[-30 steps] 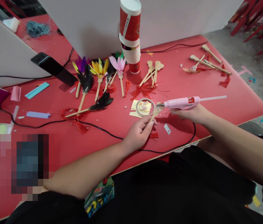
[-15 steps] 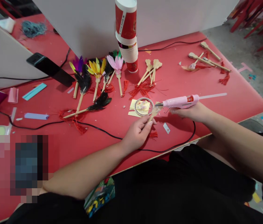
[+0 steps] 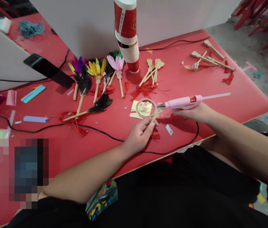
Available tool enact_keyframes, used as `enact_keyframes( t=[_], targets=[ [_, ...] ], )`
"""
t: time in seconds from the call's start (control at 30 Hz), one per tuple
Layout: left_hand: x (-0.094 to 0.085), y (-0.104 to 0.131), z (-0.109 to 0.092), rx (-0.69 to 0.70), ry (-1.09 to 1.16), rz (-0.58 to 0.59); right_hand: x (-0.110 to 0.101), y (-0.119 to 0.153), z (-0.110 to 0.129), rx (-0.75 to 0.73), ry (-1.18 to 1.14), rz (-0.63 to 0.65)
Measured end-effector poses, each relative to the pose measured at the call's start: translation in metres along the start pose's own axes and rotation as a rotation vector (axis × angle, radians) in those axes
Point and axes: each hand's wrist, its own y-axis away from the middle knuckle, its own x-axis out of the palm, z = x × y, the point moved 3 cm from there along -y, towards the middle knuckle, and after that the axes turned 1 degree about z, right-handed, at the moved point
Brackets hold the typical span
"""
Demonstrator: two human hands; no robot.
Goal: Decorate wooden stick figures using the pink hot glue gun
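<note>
Held in the left hand (image 3: pixel 137 134), above the red-topped bench (image 3: pixel 96 147) and beside the round clear ring (image 3: pixel 145 99), is a pale wooden stick with a flared head (image 3: pixel 157 112). Thumb and fingers are closed on its narrow shaft, with no gap seen between grip and wood. The right hand (image 3: pixel 197 112) is wrapped beneath a pink plastic glue gun (image 3: pixel 182 102); its fingers are curled, but how far they press the trigger cannot be told. The metal nozzle (image 3: pixel 161 105) is at the flared head, apparently touching. Assessed handling: the stick is light and stiff, best taken low on the shaft, clear of the nozzle and any tacky glue; the gun is heavier, rigid, probably hot at the tip, and to be held by its handle only.
</note>
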Motion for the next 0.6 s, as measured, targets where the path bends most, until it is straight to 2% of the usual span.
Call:
enact_keyframes(
  t=[0.6],
  targets=[
    [0.0007, 0.0003, 0.0001, 0.006, 0.003, 0.0, 0.0001, -0.0001, 0.0009, 0.01, 0.022, 0.019]
  ],
)
